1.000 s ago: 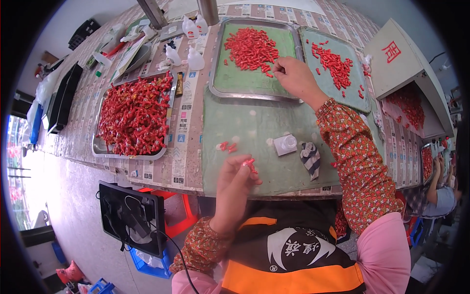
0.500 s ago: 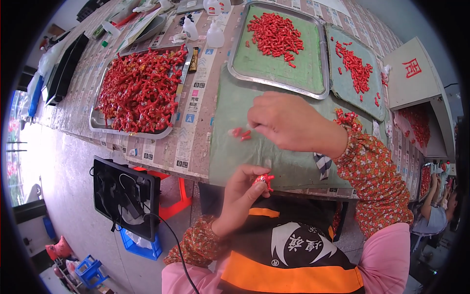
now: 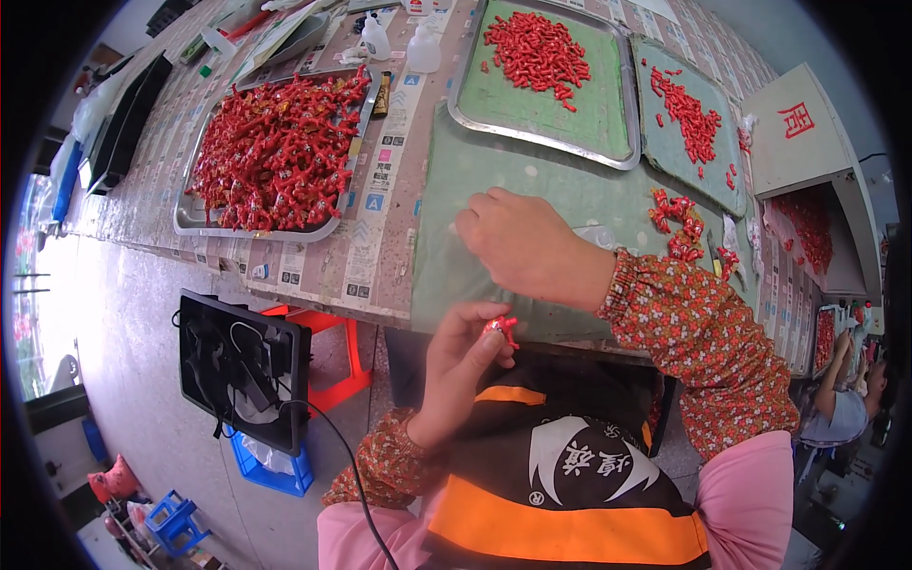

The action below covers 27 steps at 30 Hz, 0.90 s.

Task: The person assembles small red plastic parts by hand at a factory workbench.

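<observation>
My left hand [image 3: 463, 350] is raised just below the table edge and pinches a small red piece [image 3: 501, 328] between thumb and fingertips. My right hand [image 3: 524, 242] rests knuckles-up on the green mat [image 3: 446, 247], fingers curled toward the mat's left part; whether it holds anything is hidden. A small cluster of red pieces [image 3: 677, 226] lies on the mat to the right of that hand. Beyond the mat stands a metal tray [image 3: 541, 133] with a heap of small red pieces [image 3: 535, 49].
A large metal tray [image 3: 190, 223] heaped with red and gold pieces sits at the left. A second green tray [image 3: 665, 161] with red pieces lies at the right, beside a white box [image 3: 803, 138]. Bottles [image 3: 423, 49] stand at the back. A black fan [image 3: 242, 370] stands below the table.
My right hand came back from the far tray to the near green mat. My left hand dropped from the mat to below the table edge, still pinching a red piece.
</observation>
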Available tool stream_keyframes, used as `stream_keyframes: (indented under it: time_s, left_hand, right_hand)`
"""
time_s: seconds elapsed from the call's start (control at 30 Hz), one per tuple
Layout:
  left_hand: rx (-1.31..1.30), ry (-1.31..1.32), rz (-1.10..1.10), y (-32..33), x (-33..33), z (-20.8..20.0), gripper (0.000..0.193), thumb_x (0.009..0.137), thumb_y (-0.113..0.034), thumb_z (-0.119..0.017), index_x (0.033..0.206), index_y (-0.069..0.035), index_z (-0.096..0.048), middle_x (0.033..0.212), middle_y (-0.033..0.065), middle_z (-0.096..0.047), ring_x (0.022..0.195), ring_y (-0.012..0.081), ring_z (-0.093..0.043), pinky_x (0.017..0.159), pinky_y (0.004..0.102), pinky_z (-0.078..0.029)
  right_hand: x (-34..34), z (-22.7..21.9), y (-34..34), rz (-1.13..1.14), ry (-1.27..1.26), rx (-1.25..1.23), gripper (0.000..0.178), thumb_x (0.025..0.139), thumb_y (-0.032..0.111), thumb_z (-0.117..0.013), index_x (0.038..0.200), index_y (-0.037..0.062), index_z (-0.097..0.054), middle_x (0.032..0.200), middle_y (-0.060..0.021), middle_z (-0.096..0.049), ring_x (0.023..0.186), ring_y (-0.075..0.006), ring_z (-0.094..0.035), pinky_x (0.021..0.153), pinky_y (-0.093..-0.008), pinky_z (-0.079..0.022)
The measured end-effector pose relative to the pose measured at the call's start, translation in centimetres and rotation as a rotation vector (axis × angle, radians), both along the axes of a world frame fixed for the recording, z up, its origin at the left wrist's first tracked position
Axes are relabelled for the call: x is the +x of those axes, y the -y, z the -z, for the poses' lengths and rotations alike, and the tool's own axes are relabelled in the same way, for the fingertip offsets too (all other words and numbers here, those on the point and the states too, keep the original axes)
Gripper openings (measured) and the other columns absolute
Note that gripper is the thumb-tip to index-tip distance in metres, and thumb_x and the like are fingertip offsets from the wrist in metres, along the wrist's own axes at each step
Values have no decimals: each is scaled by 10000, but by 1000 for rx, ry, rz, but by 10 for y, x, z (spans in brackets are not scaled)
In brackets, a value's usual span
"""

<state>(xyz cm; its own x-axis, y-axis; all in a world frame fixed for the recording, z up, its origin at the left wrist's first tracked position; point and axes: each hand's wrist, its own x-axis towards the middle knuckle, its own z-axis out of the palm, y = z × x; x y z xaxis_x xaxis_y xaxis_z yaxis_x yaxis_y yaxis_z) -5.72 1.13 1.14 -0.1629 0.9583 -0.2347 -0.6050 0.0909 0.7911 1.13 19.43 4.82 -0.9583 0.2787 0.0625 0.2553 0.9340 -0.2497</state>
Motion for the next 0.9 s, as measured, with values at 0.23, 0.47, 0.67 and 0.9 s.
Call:
stream_keyframes:
  time_s: [0.23,0.47,0.67,0.9]
  left_hand:
    - [-25,24,-108,1,2,-5,267,950,-59,-578,1208,-33,-513,970,30,-573,826,77,-562,713,232,-510]
    - [-4,-31,-130,0,4,-2,240,925,-30,-608,1148,-44,-521,986,29,-581,843,78,-559,691,231,-522]
    - [10,-74,-47,-9,15,-9,232,928,-27,-600,1146,-43,-524,1006,26,-565,853,74,-553,697,232,-519]
    - [-15,-157,147,-21,29,-12,233,941,-44,-587,1165,-45,-522,1019,18,-561,861,69,-549,705,223,-496]
  right_hand:
    - [7,-3,7,90,-67,-81,168,755,64,-584,894,-16,-535,826,-172,-602,765,-354,-608,664,-449,-506]
    - [61,-57,23,335,-90,-667,141,839,-4,-587,927,14,-478,773,-111,-574,631,-169,-599,552,-326,-511]
    - [111,-39,37,560,-372,-1490,104,920,79,-615,935,9,-539,823,-24,-605,657,-66,-588,562,-229,-548]
    - [140,-16,51,699,-560,-1520,116,911,84,-648,960,-5,-592,806,-29,-609,652,-69,-592,521,-230,-533]
